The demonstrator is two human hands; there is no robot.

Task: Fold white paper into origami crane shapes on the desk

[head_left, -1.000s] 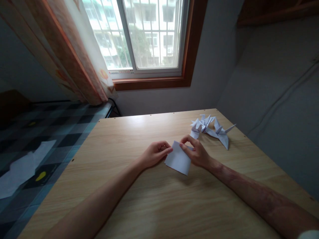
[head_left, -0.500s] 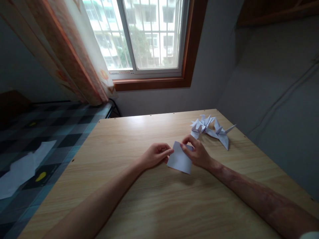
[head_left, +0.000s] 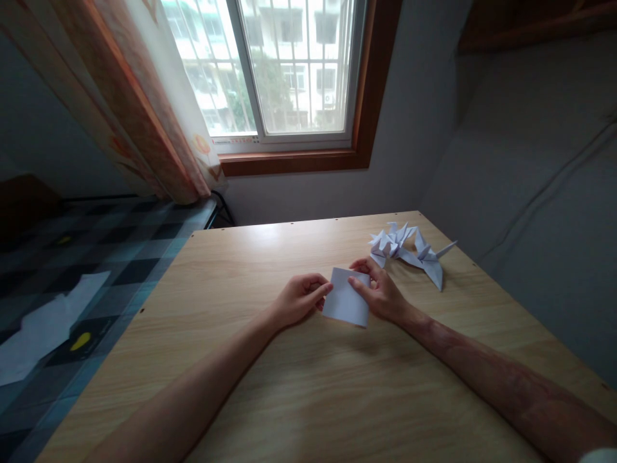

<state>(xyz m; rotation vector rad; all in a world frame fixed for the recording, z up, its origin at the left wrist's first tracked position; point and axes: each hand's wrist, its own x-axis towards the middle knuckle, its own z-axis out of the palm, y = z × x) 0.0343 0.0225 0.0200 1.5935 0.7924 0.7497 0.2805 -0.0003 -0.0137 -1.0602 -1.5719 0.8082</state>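
Note:
Both hands hold a small squarish piece of white paper just above the wooden table. My left hand pinches its left edge between thumb and fingers. My right hand grips the upper right part, thumb lying across the front and fingers behind. Whether the paper has folded layers, I cannot tell. Beyond my right hand, several folded white paper cranes sit bunched together, and one crane lies at their right with its wings spread.
To the left, white paper sheets lie on a bed with a checked cover. A window with a brown frame and a patterned curtain is behind the table. A wall runs along the right side.
The paper has turned a little and risen slightly, and its lower edge now lies more level. My right fingers have shifted at its top edge. The cranes have not moved.

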